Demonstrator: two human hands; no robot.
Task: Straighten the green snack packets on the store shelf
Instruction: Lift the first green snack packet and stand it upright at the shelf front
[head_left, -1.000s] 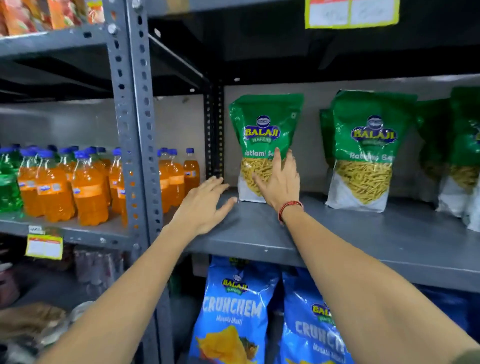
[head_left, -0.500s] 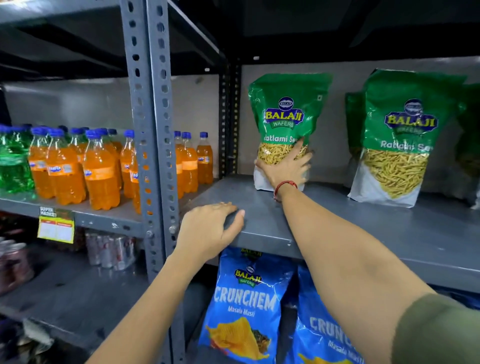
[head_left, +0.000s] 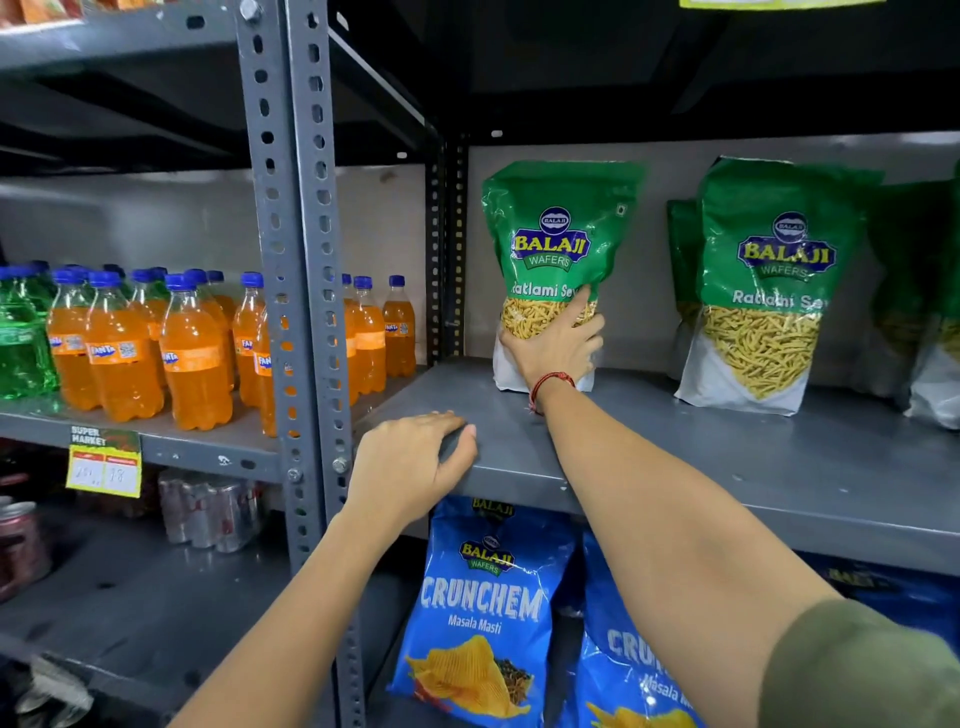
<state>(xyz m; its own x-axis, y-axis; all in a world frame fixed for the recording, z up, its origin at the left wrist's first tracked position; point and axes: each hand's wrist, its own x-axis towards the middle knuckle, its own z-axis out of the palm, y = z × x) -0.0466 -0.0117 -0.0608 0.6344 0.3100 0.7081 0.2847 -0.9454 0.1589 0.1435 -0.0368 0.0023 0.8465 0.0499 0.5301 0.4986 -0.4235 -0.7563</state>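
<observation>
A green Balaji snack packet (head_left: 556, 228) stands upright at the back left of the grey metal shelf (head_left: 727, 467). My right hand (head_left: 558, 348) grips its lower front, fingers wrapped around the clear window. A second green packet (head_left: 774, 270) stands to the right, with others behind it and at the right edge (head_left: 935, 322), partly cut off. My left hand (head_left: 410, 467) rests on the shelf's front edge, fingers curled over the lip, holding no packet.
A perforated grey upright post (head_left: 296, 260) divides the shelving. Orange soda bottles (head_left: 192, 353) and a green bottle (head_left: 21, 353) fill the left shelf. Blue Crunchem chip bags (head_left: 483, 613) hang below. Cans (head_left: 208, 509) sit lower left beside a yellow price tag (head_left: 104, 462).
My right hand went from lying flat against the packet to gripping its lower part. My left hand slid from the shelf surface to curl over the front edge.
</observation>
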